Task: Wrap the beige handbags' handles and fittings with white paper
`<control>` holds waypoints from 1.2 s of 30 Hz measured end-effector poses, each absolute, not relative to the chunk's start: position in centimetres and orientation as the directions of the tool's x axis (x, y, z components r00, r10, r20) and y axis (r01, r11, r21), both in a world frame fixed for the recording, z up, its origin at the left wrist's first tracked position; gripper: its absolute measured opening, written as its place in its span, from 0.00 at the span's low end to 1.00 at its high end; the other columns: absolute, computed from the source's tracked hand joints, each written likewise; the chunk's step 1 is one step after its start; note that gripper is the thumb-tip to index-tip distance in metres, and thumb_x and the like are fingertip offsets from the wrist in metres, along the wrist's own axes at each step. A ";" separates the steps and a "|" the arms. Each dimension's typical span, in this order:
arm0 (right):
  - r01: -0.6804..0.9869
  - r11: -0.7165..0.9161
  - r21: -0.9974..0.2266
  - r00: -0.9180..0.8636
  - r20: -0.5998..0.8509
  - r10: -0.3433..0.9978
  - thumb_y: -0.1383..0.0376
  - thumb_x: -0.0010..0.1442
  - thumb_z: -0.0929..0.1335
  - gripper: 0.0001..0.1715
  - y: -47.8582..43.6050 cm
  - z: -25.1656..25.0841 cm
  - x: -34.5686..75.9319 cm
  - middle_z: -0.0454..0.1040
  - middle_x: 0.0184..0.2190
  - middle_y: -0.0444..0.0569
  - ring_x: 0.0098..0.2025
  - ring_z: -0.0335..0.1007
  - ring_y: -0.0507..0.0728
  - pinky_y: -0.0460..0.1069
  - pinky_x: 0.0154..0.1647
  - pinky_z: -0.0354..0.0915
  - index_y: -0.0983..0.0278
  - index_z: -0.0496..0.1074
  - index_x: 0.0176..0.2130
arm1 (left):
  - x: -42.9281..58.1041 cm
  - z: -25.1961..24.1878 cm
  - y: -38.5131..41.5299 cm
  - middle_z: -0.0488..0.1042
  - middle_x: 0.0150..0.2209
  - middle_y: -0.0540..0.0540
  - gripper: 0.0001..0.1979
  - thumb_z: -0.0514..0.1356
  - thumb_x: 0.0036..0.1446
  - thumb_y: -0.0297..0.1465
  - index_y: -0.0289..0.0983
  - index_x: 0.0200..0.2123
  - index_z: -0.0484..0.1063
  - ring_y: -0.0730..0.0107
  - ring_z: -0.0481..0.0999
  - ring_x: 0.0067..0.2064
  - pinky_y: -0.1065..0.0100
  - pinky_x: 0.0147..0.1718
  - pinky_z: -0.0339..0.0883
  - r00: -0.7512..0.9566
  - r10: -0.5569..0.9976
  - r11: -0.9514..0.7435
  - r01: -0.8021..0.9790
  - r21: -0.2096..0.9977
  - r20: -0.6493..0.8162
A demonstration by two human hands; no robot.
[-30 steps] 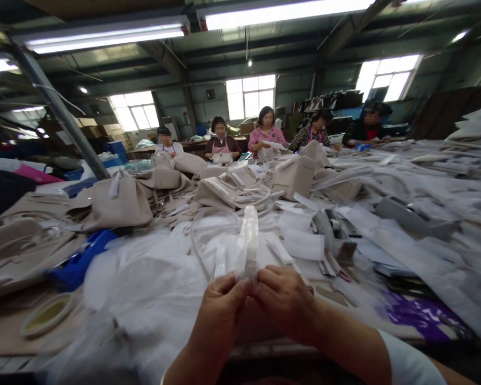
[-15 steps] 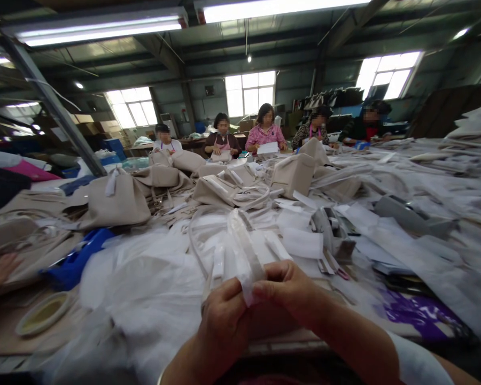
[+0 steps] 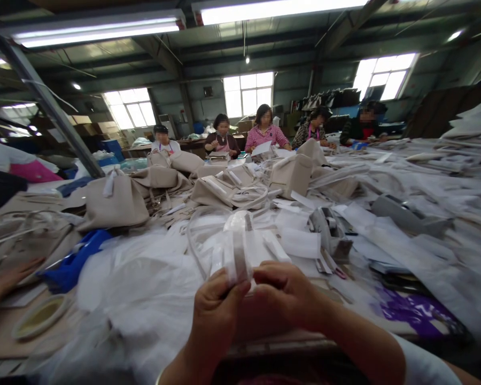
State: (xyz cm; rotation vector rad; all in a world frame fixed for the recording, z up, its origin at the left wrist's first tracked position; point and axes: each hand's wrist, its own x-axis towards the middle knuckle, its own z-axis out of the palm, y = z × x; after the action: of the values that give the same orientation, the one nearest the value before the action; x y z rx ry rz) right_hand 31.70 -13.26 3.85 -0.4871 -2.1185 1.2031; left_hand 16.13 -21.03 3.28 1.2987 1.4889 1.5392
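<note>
strap (image 3: 239, 251), beige under see-through white film, arches up toward 12 o'clock over the near side of the worktable (image 3: 0, 339). left hand (image 3: 220, 305): thumb and fingers closed on its near end, film caught in the pinch. right hand (image 3: 292, 297): at 4 from the strap, fingers curled in, tips just beside it; can't tell if they grip film. same clock for the rest. white wrapping film (image 3: 136, 289) heaped between 8 and 9. gray tape dispenser (image 3: 331, 235) at 3, blue tape dispenser (image 3: 74, 262) at 9. purple-printed plastic (image 3: 414, 310) between 3 and 4. pale ring (image 3: 20, 329) lying flat between 8 and 9. another person's hand (image 3: 16, 278) at 9, left edge, blurry. upright beige bag (image 3: 114, 200) at 10, boxy beige bag (image 3: 292, 176) at 1. far side, 11 to 2: five co-workers (image 3: 266, 136) in a row; middle one, checked shirt, has a white sheet (image 3: 261, 148) in front.
</note>
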 end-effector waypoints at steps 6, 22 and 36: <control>-0.069 -0.284 -0.956 -0.721 -0.149 0.677 0.52 0.49 0.73 0.24 -12.8 4.6 31.0 0.53 0.14 0.36 0.18 0.44 0.46 0.45 0.18 0.42 0.64 0.61 0.20 | 15.5 2.6 -22.1 0.77 0.32 0.44 0.11 0.60 0.53 0.24 0.42 0.33 0.82 0.64 0.75 0.34 0.67 0.38 0.68 -0.006 0.870 -0.423 0.504 0.753 0.493; -0.014 0.464 -0.886 -0.713 0.334 0.616 0.56 0.62 0.65 0.18 -12.4 2.5 31.2 0.62 0.22 0.43 0.24 0.55 0.50 0.46 0.26 0.53 0.66 0.67 0.26 | 15.5 2.8 -20.4 0.72 0.26 0.48 0.09 0.67 0.51 0.36 0.35 0.27 0.77 0.73 0.69 0.28 0.73 0.28 0.64 -0.270 0.960 -0.079 0.010 0.997 0.079; 0.282 0.304 -0.910 -0.621 0.068 0.781 0.59 0.55 0.68 0.16 -12.0 3.6 29.8 0.66 0.20 0.43 0.23 0.57 0.50 0.46 0.25 0.52 0.66 0.68 0.22 | 14.3 3.5 -18.6 0.57 0.16 0.55 0.23 0.65 0.48 0.50 0.33 0.22 0.71 0.80 0.52 0.19 0.75 0.17 0.47 -0.085 0.986 0.134 -0.083 0.987 -0.141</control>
State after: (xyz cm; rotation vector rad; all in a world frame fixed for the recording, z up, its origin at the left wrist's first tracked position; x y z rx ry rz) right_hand 29.76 -12.03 3.56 -0.9417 -2.0671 1.2893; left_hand 14.30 -18.57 3.53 1.0063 1.2793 1.2069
